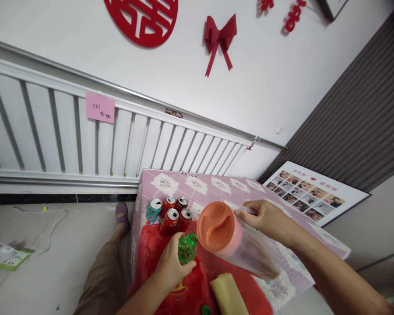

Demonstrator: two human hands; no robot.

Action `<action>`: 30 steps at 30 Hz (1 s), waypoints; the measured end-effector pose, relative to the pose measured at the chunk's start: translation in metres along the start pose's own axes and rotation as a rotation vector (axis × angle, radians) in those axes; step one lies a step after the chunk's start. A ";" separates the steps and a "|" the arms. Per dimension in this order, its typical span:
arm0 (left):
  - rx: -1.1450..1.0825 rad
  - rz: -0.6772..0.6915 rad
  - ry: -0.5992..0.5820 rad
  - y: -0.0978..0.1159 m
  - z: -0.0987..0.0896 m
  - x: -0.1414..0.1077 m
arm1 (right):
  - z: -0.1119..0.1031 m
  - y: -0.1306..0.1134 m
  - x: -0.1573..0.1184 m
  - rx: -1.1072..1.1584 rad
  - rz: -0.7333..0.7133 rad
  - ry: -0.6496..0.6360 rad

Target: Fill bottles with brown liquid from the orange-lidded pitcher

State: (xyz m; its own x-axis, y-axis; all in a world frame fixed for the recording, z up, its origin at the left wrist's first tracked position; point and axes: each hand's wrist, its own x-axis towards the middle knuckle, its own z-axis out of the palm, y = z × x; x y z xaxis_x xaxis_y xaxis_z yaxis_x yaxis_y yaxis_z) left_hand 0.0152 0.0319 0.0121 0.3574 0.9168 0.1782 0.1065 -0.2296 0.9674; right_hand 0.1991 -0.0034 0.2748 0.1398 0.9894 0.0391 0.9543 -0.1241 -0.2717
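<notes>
My left hand (172, 264) is wrapped round a small green plastic bottle (187, 248), its uncapped mouth pointing up. By its handle, my right hand (265, 221) grips a clear pitcher (254, 251) with an orange lid (216, 227). The pitcher is tilted, lid toward the bottle, and some brownish liquid shows near its base. Lid and bottle mouth are close together; whether they touch I cannot tell. Behind my left hand stand several opened drink cans (170, 218), mostly red, and one teal can (154, 210). A green cap (206, 310) lies at the bottom edge.
A red plastic sheet (151, 262) and a folded yellow cloth (229, 294) lie on the patterned tablecloth (197, 186). A white radiator (124, 140) runs behind the table. At right leans a photo board (315, 192). A power strip (8, 257) is on the floor at left.
</notes>
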 end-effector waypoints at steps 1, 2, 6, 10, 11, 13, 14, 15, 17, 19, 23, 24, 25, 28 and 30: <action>0.001 -0.001 -0.001 0.000 0.000 0.000 | 0.000 0.000 0.000 -0.001 -0.001 0.000; 0.000 -0.002 -0.002 0.000 0.000 0.000 | 0.000 0.001 0.000 -0.001 -0.003 0.002; -0.014 0.006 -0.003 -0.001 0.001 0.000 | 0.001 0.000 0.000 0.005 -0.005 0.007; -0.022 0.007 0.012 -0.004 0.002 0.000 | 0.001 -0.001 -0.002 0.015 -0.005 0.005; -0.025 0.009 0.015 -0.005 0.002 0.000 | 0.001 -0.001 -0.002 0.018 -0.009 0.007; -0.027 0.017 0.019 -0.006 0.003 0.000 | 0.001 0.000 -0.002 0.023 -0.015 0.009; -0.025 0.022 0.019 -0.006 0.003 0.000 | 0.001 0.000 -0.002 0.025 -0.016 0.010; -0.023 0.026 0.019 -0.006 0.003 0.000 | 0.001 0.000 -0.002 0.025 -0.017 0.010; -0.027 0.034 0.016 -0.006 0.002 0.000 | 0.001 0.000 -0.001 0.018 -0.018 0.011; -0.031 0.038 0.013 -0.005 0.002 0.001 | 0.002 0.000 -0.001 0.008 -0.014 0.009; -0.028 0.040 0.022 -0.006 0.003 0.001 | 0.002 0.000 0.000 0.001 -0.001 0.004; -0.031 0.041 0.024 -0.006 0.003 0.001 | 0.002 0.000 0.000 -0.001 -0.002 0.005; -0.033 0.042 0.024 -0.007 0.004 0.001 | 0.002 0.000 0.000 -0.002 -0.007 0.005; -0.037 0.038 0.026 -0.007 0.004 0.000 | 0.002 -0.001 0.000 0.001 -0.017 0.005; -0.040 0.034 0.023 -0.006 0.004 0.000 | 0.001 -0.003 0.000 0.006 -0.011 0.001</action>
State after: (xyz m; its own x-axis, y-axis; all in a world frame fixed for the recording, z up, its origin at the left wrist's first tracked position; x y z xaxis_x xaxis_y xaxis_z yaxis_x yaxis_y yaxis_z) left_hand 0.0179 0.0322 0.0058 0.3386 0.9161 0.2146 0.0572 -0.2477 0.9671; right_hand 0.1963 -0.0027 0.2743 0.1292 0.9907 0.0428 0.9543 -0.1125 -0.2768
